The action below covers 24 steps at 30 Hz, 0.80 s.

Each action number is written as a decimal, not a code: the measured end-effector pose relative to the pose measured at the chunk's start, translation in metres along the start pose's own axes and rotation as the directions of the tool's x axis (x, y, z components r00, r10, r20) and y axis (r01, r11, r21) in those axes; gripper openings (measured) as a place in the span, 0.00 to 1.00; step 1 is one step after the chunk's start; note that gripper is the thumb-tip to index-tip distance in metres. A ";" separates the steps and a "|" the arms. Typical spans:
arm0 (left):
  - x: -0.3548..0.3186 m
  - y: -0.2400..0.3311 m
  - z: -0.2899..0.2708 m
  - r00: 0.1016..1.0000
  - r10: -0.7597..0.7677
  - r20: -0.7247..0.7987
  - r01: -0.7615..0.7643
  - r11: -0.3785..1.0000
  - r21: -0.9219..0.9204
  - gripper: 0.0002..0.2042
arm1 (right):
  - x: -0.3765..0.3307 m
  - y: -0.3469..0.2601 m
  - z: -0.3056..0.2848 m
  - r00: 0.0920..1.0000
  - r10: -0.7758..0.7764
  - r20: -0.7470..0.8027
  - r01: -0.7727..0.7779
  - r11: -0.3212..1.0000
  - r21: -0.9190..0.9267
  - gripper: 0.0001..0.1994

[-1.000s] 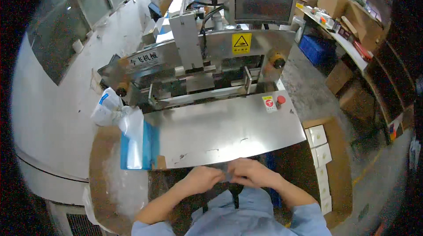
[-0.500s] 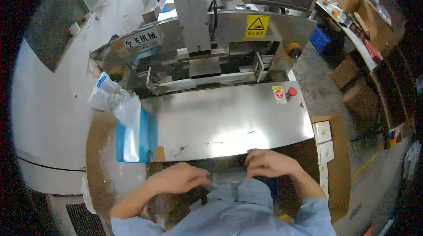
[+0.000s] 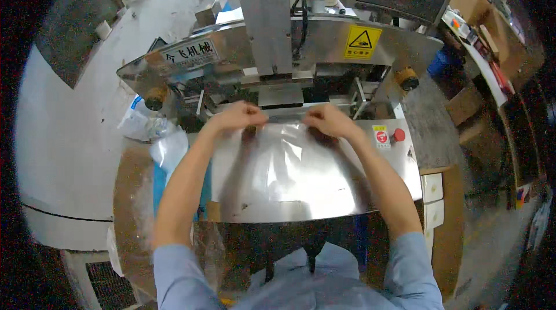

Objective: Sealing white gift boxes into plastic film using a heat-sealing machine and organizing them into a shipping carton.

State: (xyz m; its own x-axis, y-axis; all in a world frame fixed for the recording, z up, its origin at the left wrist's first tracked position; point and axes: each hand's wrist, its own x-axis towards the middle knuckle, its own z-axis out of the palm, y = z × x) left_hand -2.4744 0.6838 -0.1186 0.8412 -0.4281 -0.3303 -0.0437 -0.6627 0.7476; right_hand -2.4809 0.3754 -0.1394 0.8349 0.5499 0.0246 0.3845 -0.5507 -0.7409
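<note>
Stainless-steel worktop (image 3: 231, 191) fronts a machine (image 3: 266, 26) bearing a white nameplate (image 3: 189, 53) with black characters and a yellow warning-triangle sign (image 3: 363, 42); a red-and-white sticker (image 3: 381, 137) adjoins the red button (image 3: 398, 134). Left hand (image 3: 243, 115) and right hand (image 3: 330, 120), fingers curled, pinch the far edge of a clear plastic sheet or bag (image 3: 285, 159) over the worktop.

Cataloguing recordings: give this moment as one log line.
left hand: pinching thin clear plastic sheet | right hand: pinching same sheet | beneath: flat silver metal worktop

Fisheye head view (edges bowed), looking down and forward, near the steel worktop (image 3: 330, 194)
</note>
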 end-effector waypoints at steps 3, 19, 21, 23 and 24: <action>0.041 0.016 -0.021 0.989 0.037 -0.146 -0.020 0.993 0.119 0.24 | 0.030 0.029 -0.013 0.989 -0.058 -0.133 0.039 0.989 -0.142 0.12; -0.102 0.030 0.186 0.810 0.325 -0.487 0.029 0.809 0.587 0.32 | 0.024 -0.055 0.032 0.998 0.050 -0.044 -0.067 0.729 -0.681 0.27; -0.115 0.027 0.214 0.751 0.360 -0.553 0.007 0.834 0.552 0.33 | 0.024 -0.039 0.036 0.994 -0.024 -0.111 -0.057 0.738 -0.673 0.27; -0.113 0.027 0.217 0.759 0.328 -0.563 0.008 0.859 0.511 0.35 | 0.025 -0.032 0.038 0.977 -0.077 -0.199 -0.072 0.757 -0.649 0.28; -0.112 0.029 0.216 0.776 0.294 -0.558 0.015 0.876 0.482 0.36 | 0.025 -0.029 0.038 0.977 -0.085 -0.198 -0.068 0.747 -0.661 0.28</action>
State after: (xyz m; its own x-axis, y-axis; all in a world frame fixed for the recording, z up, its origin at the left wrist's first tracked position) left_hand -2.6868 0.5800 -0.1849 0.9406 -0.1839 0.2853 -0.2857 -0.8828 0.3728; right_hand -2.4861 0.4287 -0.1432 0.8603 0.4599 0.2198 0.4905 -0.8642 -0.1116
